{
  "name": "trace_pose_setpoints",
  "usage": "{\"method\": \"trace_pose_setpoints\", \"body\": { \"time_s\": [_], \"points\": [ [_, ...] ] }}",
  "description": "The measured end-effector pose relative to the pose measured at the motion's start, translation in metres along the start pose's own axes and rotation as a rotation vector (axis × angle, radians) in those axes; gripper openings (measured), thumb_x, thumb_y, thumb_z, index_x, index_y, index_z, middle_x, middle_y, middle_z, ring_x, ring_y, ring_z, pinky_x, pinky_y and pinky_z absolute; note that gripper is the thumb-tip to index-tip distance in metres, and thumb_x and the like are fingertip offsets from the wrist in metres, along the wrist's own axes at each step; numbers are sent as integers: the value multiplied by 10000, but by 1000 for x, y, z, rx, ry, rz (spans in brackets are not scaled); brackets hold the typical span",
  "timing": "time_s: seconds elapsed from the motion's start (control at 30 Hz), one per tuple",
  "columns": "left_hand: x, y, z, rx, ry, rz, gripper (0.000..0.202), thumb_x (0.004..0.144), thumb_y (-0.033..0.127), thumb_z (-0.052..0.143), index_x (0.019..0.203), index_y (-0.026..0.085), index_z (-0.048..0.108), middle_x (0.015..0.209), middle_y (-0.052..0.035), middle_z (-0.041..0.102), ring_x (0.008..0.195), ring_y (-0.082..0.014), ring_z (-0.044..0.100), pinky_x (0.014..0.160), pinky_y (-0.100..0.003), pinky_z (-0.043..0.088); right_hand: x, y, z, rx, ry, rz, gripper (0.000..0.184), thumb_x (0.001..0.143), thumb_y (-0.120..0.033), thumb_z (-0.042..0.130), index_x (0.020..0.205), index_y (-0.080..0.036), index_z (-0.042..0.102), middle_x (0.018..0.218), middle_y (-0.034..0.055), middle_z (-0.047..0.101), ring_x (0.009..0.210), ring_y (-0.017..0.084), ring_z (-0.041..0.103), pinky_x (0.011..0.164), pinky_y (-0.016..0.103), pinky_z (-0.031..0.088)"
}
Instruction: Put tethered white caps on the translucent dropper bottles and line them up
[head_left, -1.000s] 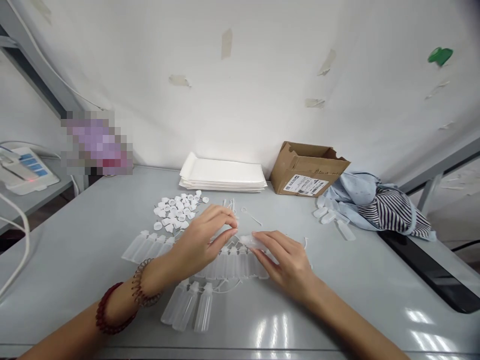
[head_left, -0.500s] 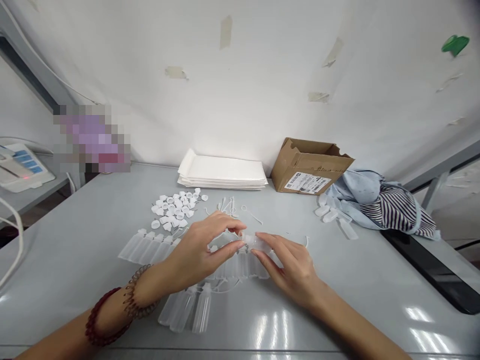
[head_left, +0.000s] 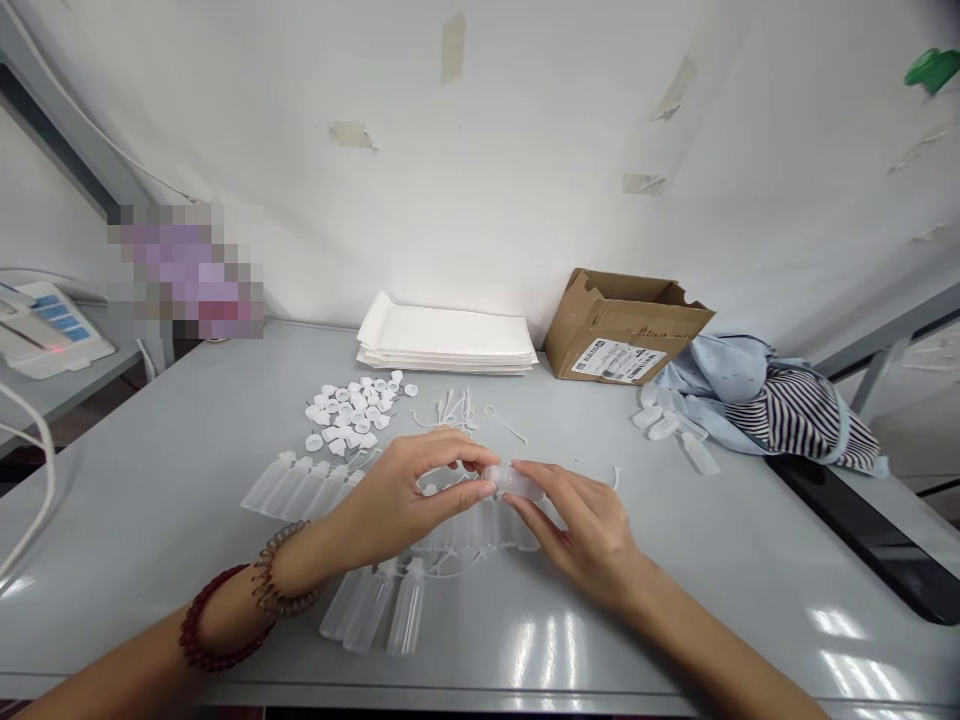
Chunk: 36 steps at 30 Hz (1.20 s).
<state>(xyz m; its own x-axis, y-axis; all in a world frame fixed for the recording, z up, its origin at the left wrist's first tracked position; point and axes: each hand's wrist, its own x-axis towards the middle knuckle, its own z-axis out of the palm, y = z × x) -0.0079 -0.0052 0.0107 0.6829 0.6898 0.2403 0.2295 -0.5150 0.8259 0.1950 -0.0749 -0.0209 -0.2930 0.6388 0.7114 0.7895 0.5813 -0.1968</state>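
Your right hand (head_left: 589, 515) pinched the clear bottle (head_left: 525, 485) around its body, and your left hand (head_left: 409, 490) pinched its left end, so it lay sideways right between them, its long way going left to right, both hands touching it.

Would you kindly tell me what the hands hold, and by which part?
A small bottle: right hand on its body, left hand at its neck end.

Left hand (head_left: 409, 492) is aimed at 2 o'clock, right hand (head_left: 583, 512) at 10, both pinching, fingertips (head_left: 481, 490) nearly meeting lol.
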Motion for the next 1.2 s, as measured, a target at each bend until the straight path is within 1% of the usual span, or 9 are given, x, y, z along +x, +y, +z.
{"method": "trace_pose_setpoints", "body": {
  "time_s": [0.2,0.33,0.5,0.67,0.83,0.93,1.07,1.13,1.2],
  "points": [
    [1,-3,1,-43,-39,8,159,891,246,611,1022,252,701,939,-13,699,866,-165,635,768,-300,539,0,-2,-1,6,-6,-25,212,902,-147,559,1112,-140,585,843,96,741,712,190,711,595,285,589],
    [1,-2,4,-65,-51,-21,187,898,241,601,1052,258,705,965,-22,698,873,-167,640,725,-281,538,-1,-4,-2,22,-12,-25,218,904,-140,555,1118,-119,589,856,110,736,750,196,716,631,278,596],
    [0,-1,9,-62,20,28,149,881,221,615,994,223,712,893,-13,696,818,-151,633,718,-264,530,-2,-5,1,-29,3,-36,225,922,-158,547,1144,-128,561,859,100,741,739,183,718,632,258,599],
    [-1,0,15,-44,77,9,149,878,245,606,979,219,712,821,-13,711,751,-159,629,680,-274,527,-3,-3,3,-99,-2,-120,363,923,-119,522,1283,-129,480,908,96,750,781,185,727,645,254,604],
    [-3,3,20,-67,43,19,140,886,220,562,849,194,695,730,-3,654,700,-150,591,623,-253,493,-8,-2,1,-210,-102,-180,517,891,-44,521,1389,-124,403,932,94,743,806,186,728,633,252,596],
    [-3,6,19,-95,26,5,162,892,221,551,806,189,684,713,4,631,682,-143,574,625,-251,483,-8,-3,0,-206,-105,-176,574,890,-34,498,1435,-146,354,927,88,734,812,190,725,635,256,596],
    [-3,9,14,-155,-15,-9,197,920,242,529,816,201,691,785,0,668,736,-149,603,699,-265,508,-4,-8,1,-9,-93,-84,528,928,-83,450,1435,-156,323,930,108,712,792,187,708,577,252,578],
    [-3,9,12,-168,-37,-1,228,945,239,491,852,213,697,847,-2,689,791,-154,623,753,-278,514,-1,-13,-1,194,-107,47,438,955,-134,418,1388,-182,374,881,85,700,714,163,693,553,246,567],
    [-4,8,11,-132,-13,16,208,950,231,486,918,223,691,869,-2,691,811,-155,629,760,-285,512,3,-17,-5,453,-153,257,339,975,-189,396,1309,-203,449,829,50,683,652,138,679,548,238,563]
  ]
}}
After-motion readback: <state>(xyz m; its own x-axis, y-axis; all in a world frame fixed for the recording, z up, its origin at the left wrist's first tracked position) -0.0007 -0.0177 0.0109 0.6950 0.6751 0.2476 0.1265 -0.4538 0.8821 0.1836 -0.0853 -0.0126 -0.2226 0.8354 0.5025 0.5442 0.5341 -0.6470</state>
